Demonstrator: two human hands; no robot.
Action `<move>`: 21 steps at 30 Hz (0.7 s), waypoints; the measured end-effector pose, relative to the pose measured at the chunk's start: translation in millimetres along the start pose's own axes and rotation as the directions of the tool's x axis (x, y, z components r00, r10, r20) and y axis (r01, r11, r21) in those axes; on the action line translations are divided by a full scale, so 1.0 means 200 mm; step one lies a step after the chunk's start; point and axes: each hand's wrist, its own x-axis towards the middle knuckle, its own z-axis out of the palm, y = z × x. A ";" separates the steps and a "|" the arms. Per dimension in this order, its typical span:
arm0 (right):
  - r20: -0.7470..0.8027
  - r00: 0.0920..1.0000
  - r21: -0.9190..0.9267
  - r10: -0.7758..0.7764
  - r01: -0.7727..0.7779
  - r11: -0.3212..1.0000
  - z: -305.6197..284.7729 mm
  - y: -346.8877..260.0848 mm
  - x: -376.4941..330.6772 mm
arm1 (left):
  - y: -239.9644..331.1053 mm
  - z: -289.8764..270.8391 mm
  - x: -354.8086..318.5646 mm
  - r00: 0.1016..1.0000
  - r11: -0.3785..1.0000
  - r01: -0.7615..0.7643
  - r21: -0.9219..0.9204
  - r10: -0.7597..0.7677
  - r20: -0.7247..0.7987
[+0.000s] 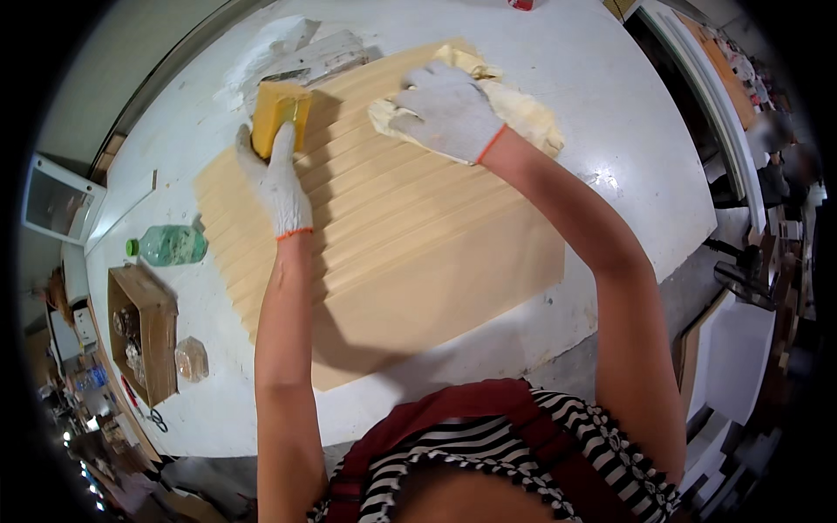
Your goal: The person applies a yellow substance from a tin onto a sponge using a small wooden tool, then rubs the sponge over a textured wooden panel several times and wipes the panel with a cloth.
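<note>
One fisheye view is looking down from the person's head, facing forward over the worktop [628, 131], sitting near above the pleated sheet [401, 235], catching clothes [471, 431] at the lower edge, bending straight lines toward the rim

the left hand [277, 183] and right hand [449, 109] wear matt, off-white gloves [290, 202] of knitted-looking fabric with orange edging [295, 233]. the yellow block [281, 118] looks dull and smooth-sided; whether it is foam or wax cannot be told. the tan sheet [418, 288] is matt, ridged over much of its face and smooth at the near end, perhaps paper. the cream cloth [527, 113] is soft and crumpled. the tabletop [623, 131] is smooth and white, glossy where light catches it. the bottle [174, 246] is shiny, see-through green plastic, the wrapping [327, 57] wrinkled clear plastic, the apron [475, 399] plain red cloth.
</note>
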 end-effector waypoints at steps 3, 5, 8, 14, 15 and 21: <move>0.118 0.980 -0.090 -0.162 0.173 0.981 0.16 0.16 0.04 | 0.04 0.02 -0.01 0.998 0.999 0.041 0.029 -0.042 0.037; 0.038 0.963 -0.156 -0.266 0.269 0.951 0.12 0.23 0.03 | 0.03 -0.02 0.00 0.999 0.997 0.024 0.069 -0.026 0.033; 0.078 0.947 -0.209 -0.311 0.321 0.924 -0.02 0.36 -0.01 | 0.02 -0.04 0.02 0.999 0.994 -0.013 0.112 0.008 0.044; 0.182 0.983 -0.251 -0.021 0.067 0.966 -0.13 0.53 -0.04 | 0.02 -0.02 0.00 0.999 0.996 -0.010 0.086 0.006 0.048; 0.180 0.983 -0.256 -0.020 0.067 0.964 -0.15 0.56 -0.05 | 0.03 -0.01 0.00 0.999 0.997 0.007 0.079 -0.011 0.042; 0.174 0.937 -0.630 0.305 -0.132 0.765 -0.32 0.78 -0.11 | -0.02 -0.07 0.03 0.998 0.992 -0.049 0.113 0.045 0.039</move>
